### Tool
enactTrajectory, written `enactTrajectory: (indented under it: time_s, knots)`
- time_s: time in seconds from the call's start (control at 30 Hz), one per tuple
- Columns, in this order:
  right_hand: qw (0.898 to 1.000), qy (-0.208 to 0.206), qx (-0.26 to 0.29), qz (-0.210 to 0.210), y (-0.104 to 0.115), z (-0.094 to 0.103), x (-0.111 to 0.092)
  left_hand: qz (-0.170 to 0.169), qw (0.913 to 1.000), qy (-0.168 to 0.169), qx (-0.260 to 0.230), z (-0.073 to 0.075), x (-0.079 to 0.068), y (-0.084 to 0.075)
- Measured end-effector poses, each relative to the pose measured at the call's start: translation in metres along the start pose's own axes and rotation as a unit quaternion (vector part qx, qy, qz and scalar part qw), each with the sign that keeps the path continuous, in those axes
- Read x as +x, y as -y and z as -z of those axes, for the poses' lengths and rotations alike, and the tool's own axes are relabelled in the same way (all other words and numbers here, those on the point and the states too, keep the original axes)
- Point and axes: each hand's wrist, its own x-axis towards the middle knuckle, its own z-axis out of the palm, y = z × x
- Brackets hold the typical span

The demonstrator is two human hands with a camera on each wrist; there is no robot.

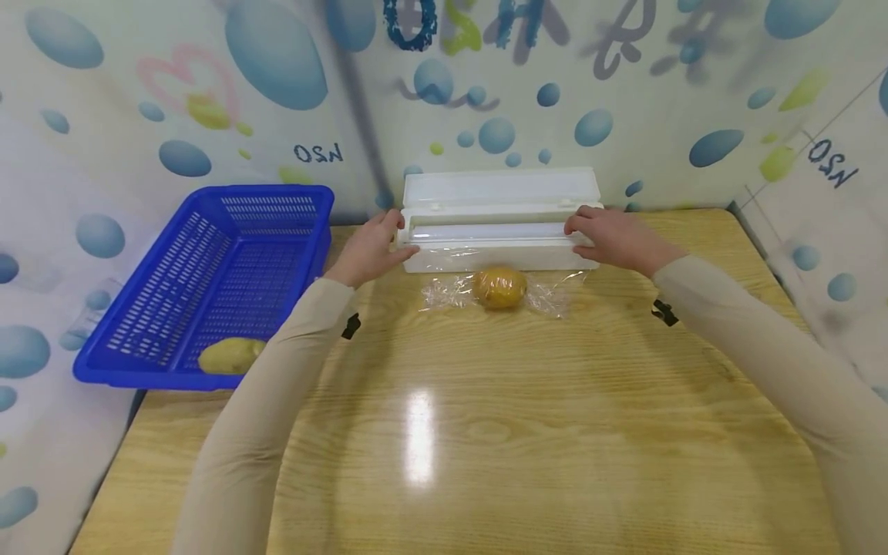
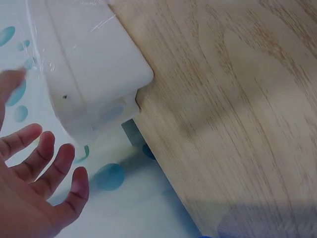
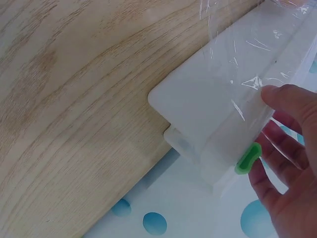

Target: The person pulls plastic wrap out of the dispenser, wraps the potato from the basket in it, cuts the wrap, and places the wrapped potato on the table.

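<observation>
A white plastic-wrap dispenser (image 1: 499, 258) sits at the table's back edge with its lid (image 1: 501, 187) raised. Inside lies a roll (image 1: 489, 231), and clear film (image 3: 242, 54) drapes over the front. Before it, a rounded yellow-brown fruit or vegetable (image 1: 499, 288) is loosely wrapped in film, loose ends (image 1: 447, 293) spread sideways. My left hand (image 1: 371, 247) is at the dispenser's left end, fingers apart and loosely bent in the left wrist view. At the right end, my right hand (image 1: 620, 237) touches the film with its thumb; its fingers are near a green piece (image 3: 248, 158).
A blue perforated basket (image 1: 257, 285) stands at the left, holding a pale yellow potato-like item (image 1: 232, 356). The wooden table (image 1: 520, 432) ends at a wall (image 1: 472, 108) behind the dispenser. Small black pieces (image 1: 664, 312) show beside both wrists.
</observation>
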Motion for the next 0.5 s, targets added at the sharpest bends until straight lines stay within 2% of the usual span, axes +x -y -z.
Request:
enactTrajectory:
  time_s: [0.1,0.27,0.5]
  knots:
    - [1.000,-0.005,0.007,-0.002,-0.001,0.000,0.000,-0.008,0.9999,-0.007,0.006,-0.004,0.003,-0.004]
    - [1.000,-0.013,0.024,-0.010,-0.004,0.003,-0.007,-0.011,0.9982,-0.012,0.058,-0.009,0.008,-0.008]
    - [0.999,-0.017,0.027,-0.029,-0.010,0.006,-0.022,0.000,0.9994,-0.001,0.034,-0.010,0.010,-0.007]
